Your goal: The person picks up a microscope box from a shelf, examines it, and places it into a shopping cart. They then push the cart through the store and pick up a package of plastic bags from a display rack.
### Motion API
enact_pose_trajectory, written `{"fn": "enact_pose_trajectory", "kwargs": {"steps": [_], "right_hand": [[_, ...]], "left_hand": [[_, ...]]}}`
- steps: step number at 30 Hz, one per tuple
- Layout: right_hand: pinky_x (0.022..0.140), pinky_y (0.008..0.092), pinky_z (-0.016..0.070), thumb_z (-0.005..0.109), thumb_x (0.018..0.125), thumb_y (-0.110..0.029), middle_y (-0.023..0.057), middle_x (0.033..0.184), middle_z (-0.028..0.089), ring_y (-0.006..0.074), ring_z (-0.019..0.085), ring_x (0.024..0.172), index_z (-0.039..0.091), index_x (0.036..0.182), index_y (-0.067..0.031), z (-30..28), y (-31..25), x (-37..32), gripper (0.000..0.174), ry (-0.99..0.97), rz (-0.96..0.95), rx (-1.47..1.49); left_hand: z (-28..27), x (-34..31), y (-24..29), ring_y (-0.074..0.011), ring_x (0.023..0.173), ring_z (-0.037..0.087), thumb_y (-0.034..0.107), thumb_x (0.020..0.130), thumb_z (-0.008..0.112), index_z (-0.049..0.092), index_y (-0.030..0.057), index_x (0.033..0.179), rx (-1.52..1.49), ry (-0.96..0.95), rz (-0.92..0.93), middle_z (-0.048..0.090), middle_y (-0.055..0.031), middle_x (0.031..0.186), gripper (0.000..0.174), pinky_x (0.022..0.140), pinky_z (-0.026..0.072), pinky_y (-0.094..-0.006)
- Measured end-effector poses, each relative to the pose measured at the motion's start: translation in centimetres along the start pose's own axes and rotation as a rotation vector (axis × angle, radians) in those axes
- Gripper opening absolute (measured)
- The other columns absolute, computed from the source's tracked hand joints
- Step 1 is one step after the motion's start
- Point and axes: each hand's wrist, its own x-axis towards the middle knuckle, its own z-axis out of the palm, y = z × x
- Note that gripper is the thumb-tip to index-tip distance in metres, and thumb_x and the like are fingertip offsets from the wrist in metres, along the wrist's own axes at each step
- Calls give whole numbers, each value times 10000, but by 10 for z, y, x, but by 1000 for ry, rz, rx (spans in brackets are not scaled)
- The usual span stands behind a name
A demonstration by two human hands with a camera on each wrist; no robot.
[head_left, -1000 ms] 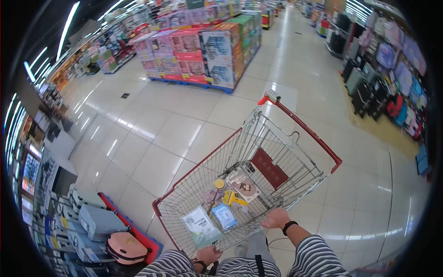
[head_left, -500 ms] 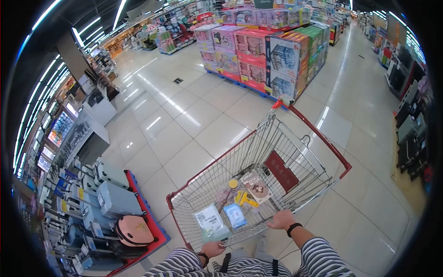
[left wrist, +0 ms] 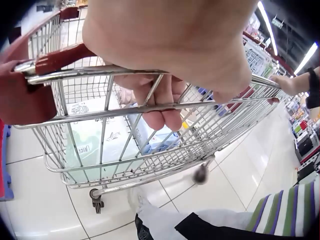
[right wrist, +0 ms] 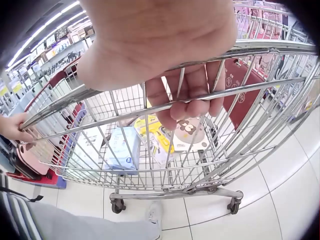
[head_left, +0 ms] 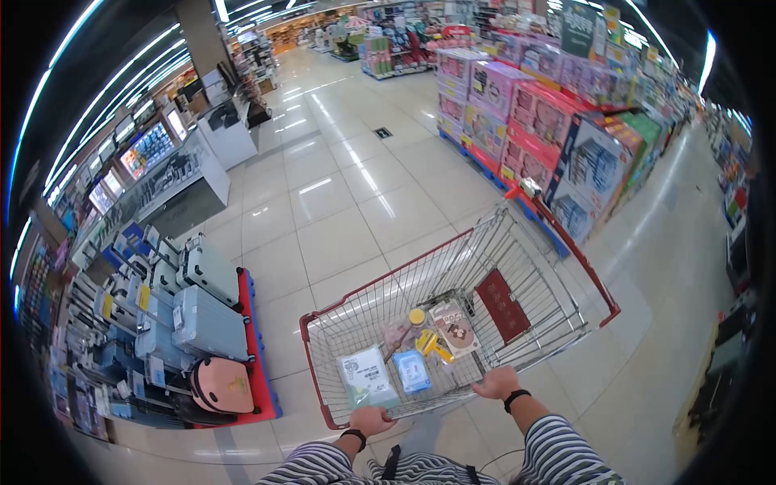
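Note:
Both hands grip the near wire rim of a metal shopping cart with a red rail (head_left: 584, 261). My left hand (head_left: 372, 419) holds it by the corner at the left, fingers curled over the top wire in the left wrist view. Farther right along the same side, my right hand (head_left: 496, 382) has its fingers (right wrist: 189, 107) hooked over the rim. Inside the cart lie a white and green package (head_left: 365, 377), a blue soft pack (head_left: 412, 372), a yellow-packaged item (head_left: 433, 346), a box with a bear picture (head_left: 456, 327) and a yellow-lidded container (head_left: 417, 316).
Suitcases (head_left: 208, 323), one of them pink (head_left: 222, 385), stand on a red and blue platform at the left. Beyond the cart's far right corner rises a stack of toy boxes (head_left: 529, 133) on blue pallets. A counter (head_left: 179, 198) is at the back left. Tiled floor (head_left: 339, 210) stretches ahead.
The view and cart have turned left: the toy boxes have shifted right in the head view, with the corner now close to them. The suitcases show more fully. Both hands stay on the rim.

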Motion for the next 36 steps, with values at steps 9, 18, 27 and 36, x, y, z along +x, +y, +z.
{"fn": "enact_pose_trajectory", "kwargs": {"steps": [9,18,27,36], "right_hand": [[640,427,497,360,819,-619,131,763,673,302,653,750,713,779,-88,-24,-3,57,639,-13,-29,7],[578,446,479,382,793,-612,123,709,658,315,635,690,697,707,-72,-98,-4,186,631,85,-97,37],[650,437,483,408,784,-639,148,746,662,329,635,745,697,772,-56,-238,26,397,651,56,-189,63],[678,443,498,400,789,-645,168,779,666,346,638,753,695,775,-39,-331,27,537,674,27,-252,33]], "left_hand": [[-29,41,-33,-272,848,631,447,757,578,707,193,898,-75,-160,85,685,-51,871,319,729,496,-407],[-79,153,-85,-264,815,644,500,735,591,713,186,913,-126,-113,-38,689,-54,846,381,728,512,-378],[-228,313,-113,-270,794,646,614,706,602,729,238,866,-34,-152,-175,686,-48,812,428,703,511,-393],[-300,426,-157,-254,710,650,595,662,653,738,174,771,-132,43,-241,679,-48,719,443,681,520,-363]]}}
